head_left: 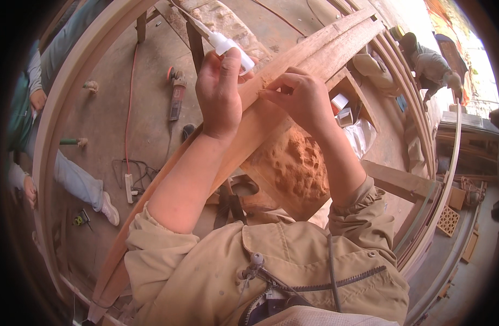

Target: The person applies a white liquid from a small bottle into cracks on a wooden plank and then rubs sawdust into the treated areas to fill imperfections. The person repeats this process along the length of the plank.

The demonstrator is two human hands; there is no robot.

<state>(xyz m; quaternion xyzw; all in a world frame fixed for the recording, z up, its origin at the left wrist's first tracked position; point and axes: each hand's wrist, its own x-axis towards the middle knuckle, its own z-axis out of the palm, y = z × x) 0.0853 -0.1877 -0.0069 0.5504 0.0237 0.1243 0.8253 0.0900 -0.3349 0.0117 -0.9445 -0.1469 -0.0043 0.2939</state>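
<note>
My left hand is closed around a small white squeeze bottle with a long thin nozzle, tilted with its tip toward the upper left. Below both hands a long reddish wooden beam runs diagonally from lower left to upper right. My right hand rests at the beam's upper face, thumb and fingertips pinched together. Whatever sits between those fingertips is too small to make out. A little tan, powdery patch shows on the wood beside them.
A heap of orange-brown sawdust lies under the beam. On the floor at left are an angle grinder and a power strip with cords. An open wooden box holds small packages. Other people stand at far left and upper right.
</note>
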